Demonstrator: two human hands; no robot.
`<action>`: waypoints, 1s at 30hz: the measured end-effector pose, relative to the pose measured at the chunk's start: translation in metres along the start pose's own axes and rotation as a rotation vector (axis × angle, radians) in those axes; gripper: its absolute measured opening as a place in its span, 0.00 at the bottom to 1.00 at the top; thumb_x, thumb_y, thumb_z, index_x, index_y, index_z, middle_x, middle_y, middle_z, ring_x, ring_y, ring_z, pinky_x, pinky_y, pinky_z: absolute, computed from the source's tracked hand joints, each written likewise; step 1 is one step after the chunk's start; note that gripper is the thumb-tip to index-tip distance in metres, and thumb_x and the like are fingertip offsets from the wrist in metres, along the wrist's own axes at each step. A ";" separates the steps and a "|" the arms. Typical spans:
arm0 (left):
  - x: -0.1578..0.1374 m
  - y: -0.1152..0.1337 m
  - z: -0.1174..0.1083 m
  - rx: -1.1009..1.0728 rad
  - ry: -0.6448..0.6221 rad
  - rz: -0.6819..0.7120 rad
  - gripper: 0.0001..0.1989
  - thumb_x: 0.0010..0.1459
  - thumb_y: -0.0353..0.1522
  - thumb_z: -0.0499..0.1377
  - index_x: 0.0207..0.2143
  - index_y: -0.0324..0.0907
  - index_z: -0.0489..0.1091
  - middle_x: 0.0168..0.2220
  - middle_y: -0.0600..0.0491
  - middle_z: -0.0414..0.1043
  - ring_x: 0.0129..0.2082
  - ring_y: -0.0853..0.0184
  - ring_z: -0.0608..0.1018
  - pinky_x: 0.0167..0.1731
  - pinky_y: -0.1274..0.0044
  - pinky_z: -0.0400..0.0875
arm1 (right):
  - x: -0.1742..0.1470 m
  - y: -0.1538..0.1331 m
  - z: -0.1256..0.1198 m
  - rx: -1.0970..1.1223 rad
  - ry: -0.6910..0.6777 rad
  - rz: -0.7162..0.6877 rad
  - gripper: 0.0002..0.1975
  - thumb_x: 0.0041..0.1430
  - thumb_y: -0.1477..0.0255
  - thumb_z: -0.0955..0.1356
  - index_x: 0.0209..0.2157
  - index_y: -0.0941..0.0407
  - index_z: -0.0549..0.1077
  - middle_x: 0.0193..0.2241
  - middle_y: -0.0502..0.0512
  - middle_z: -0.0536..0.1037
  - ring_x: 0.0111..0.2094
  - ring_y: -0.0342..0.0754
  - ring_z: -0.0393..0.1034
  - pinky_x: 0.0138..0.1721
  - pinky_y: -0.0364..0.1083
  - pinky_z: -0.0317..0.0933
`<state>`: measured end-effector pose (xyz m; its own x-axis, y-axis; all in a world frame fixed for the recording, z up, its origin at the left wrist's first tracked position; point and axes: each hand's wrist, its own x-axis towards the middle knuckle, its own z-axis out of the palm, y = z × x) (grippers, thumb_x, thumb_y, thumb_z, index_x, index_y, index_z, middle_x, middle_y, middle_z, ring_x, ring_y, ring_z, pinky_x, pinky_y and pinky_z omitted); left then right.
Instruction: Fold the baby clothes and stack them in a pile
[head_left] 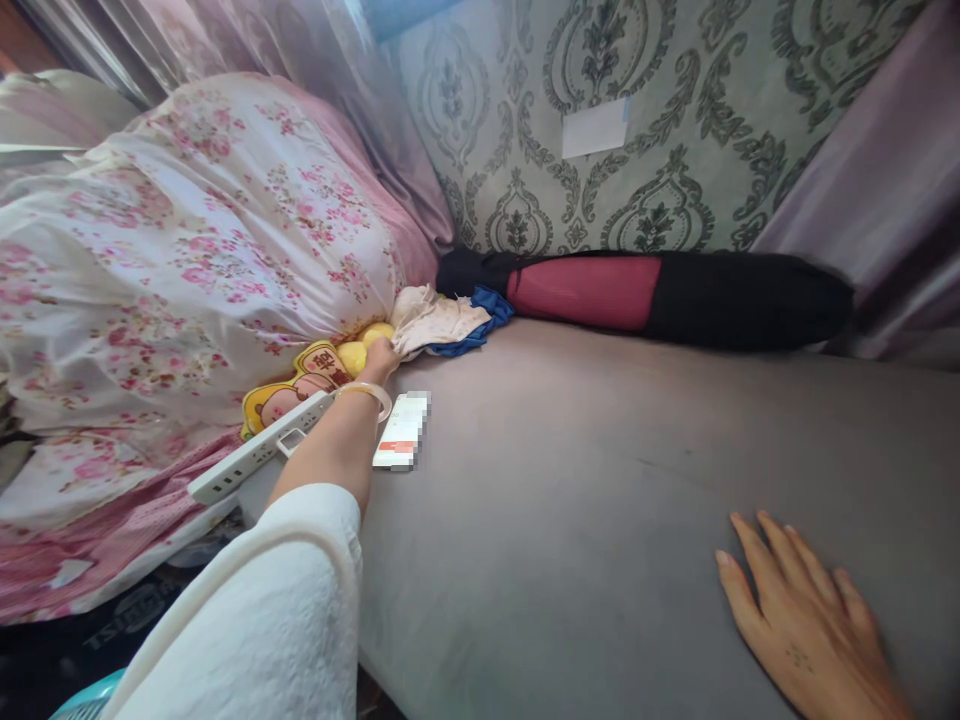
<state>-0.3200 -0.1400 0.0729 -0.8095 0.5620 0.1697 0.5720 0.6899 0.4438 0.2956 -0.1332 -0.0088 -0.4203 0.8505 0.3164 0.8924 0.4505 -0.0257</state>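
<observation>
The left hand (381, 362) reaches to the near edge of a crumpled cream cloth (442, 318), which lies with a blue cloth (493, 312) on the grey padded surface (562, 540). Whether its fingers grip the cloth, I cannot tell. The right hand (814, 615) is palm down, fingers spread, holding nothing. The cream cloth looks light, soft and limp; a bunched fold should give the surest hold.

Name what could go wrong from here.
The smartphone lies beside the left forearm, so drawing back might knock it. The forearm also reaches past the power strip and could bump it. The left hand is at the cream cloth, bunched against the blue cloth; pulling one might drag both.
</observation>
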 end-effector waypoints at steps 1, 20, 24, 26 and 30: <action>-0.001 0.002 0.000 0.015 0.004 -0.006 0.12 0.46 0.29 0.62 0.36 0.35 0.74 0.38 0.40 0.76 0.44 0.52 0.76 0.43 0.69 0.67 | 0.000 0.000 0.000 -0.002 -0.001 0.000 0.35 0.63 0.58 0.47 0.58 0.64 0.66 0.59 0.70 0.66 0.61 0.66 0.58 0.58 0.66 0.52; -0.006 0.118 -0.018 -0.572 0.199 0.237 0.14 0.58 0.37 0.55 0.38 0.38 0.76 0.33 0.52 0.77 0.37 0.63 0.76 0.36 0.78 0.67 | 0.000 -0.003 0.000 -0.025 0.013 -0.002 0.32 0.64 0.61 0.50 0.58 0.63 0.66 0.60 0.69 0.66 0.62 0.64 0.57 0.59 0.65 0.51; -0.018 0.155 -0.022 -0.876 0.079 0.181 0.11 0.56 0.37 0.59 0.36 0.38 0.74 0.29 0.53 0.74 0.26 0.69 0.74 0.29 0.78 0.67 | 0.000 -0.006 -0.002 -0.031 0.007 0.005 0.32 0.65 0.61 0.49 0.58 0.65 0.67 0.60 0.70 0.65 0.62 0.64 0.56 0.59 0.64 0.50; -0.027 0.172 -0.026 -0.958 0.006 0.170 0.13 0.54 0.35 0.61 0.41 0.38 0.73 0.29 0.54 0.73 0.24 0.71 0.73 0.26 0.79 0.66 | 0.000 -0.008 -0.003 -0.038 0.001 0.011 0.32 0.65 0.62 0.49 0.58 0.65 0.67 0.60 0.69 0.65 0.62 0.64 0.57 0.59 0.64 0.50; -0.052 0.203 -0.034 -1.080 -0.054 0.189 0.28 0.51 0.32 0.62 0.56 0.45 0.64 0.32 0.57 0.73 0.25 0.74 0.74 0.26 0.81 0.65 | 0.000 -0.009 -0.004 -0.037 -0.012 0.019 0.31 0.66 0.62 0.49 0.59 0.65 0.66 0.61 0.69 0.64 0.62 0.63 0.56 0.59 0.64 0.50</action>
<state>-0.1663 -0.0447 0.1845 -0.6988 0.6542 0.2893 0.2480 -0.1578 0.9558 0.2878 -0.1385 -0.0051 -0.4051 0.8621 0.3045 0.9055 0.4242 0.0038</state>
